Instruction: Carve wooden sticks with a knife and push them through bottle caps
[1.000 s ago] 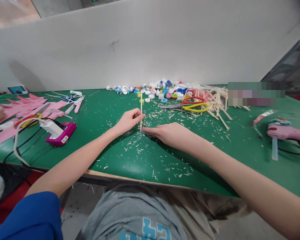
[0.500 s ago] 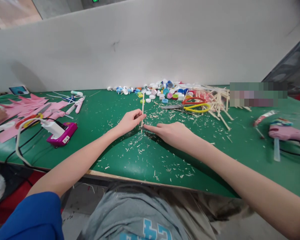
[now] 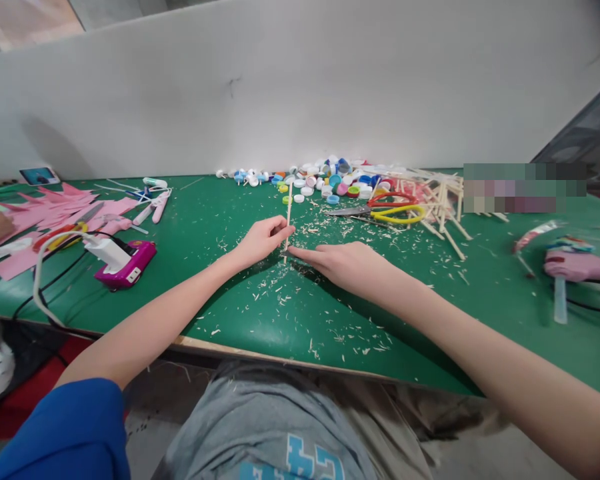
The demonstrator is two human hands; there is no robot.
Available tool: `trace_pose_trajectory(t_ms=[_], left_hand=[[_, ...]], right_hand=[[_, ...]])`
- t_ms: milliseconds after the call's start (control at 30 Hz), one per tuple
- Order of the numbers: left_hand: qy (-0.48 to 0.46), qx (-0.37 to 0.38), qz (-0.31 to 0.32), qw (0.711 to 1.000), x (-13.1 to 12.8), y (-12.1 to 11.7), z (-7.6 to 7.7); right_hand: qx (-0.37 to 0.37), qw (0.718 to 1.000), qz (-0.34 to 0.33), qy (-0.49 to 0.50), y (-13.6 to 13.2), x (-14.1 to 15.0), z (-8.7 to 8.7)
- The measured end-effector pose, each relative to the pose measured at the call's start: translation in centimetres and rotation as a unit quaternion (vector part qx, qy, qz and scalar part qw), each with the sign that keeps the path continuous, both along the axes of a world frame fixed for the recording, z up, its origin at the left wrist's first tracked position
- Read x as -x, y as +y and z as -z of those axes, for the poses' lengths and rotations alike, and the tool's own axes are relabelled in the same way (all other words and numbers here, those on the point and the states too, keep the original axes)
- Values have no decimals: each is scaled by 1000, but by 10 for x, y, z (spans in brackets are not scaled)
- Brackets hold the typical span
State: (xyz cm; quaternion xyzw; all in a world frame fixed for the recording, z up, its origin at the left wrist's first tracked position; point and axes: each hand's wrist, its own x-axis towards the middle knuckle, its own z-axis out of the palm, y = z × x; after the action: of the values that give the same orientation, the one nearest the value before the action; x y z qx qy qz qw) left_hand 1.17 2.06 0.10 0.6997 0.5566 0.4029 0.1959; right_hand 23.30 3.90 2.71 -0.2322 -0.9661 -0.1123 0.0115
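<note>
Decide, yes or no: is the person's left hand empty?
No, the left hand holds a thin wooden stick that points up above the thumb.

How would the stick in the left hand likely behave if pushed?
The stick looks straight in the left hand, so probably stiff. Thin and seemingly wooden, it is likely light and might snap under hard pressure.

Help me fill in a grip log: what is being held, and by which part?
The left hand holds a stick just below its middle. The right hand seems to hold a thin dark thing near the stick's foot; by which part, I cannot tell.
</note>
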Motion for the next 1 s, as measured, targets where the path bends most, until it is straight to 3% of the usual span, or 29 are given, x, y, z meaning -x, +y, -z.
trace_pose_trajectory(t_ms=[500, 1000], left_hand=[[10, -1, 0, 1000, 0, 0, 1], [8, 0, -1, 1000, 0, 0, 1]], right_hand=[[57, 998, 2, 15, 6, 1, 1], [97, 995, 5, 1, -3, 2, -5]])
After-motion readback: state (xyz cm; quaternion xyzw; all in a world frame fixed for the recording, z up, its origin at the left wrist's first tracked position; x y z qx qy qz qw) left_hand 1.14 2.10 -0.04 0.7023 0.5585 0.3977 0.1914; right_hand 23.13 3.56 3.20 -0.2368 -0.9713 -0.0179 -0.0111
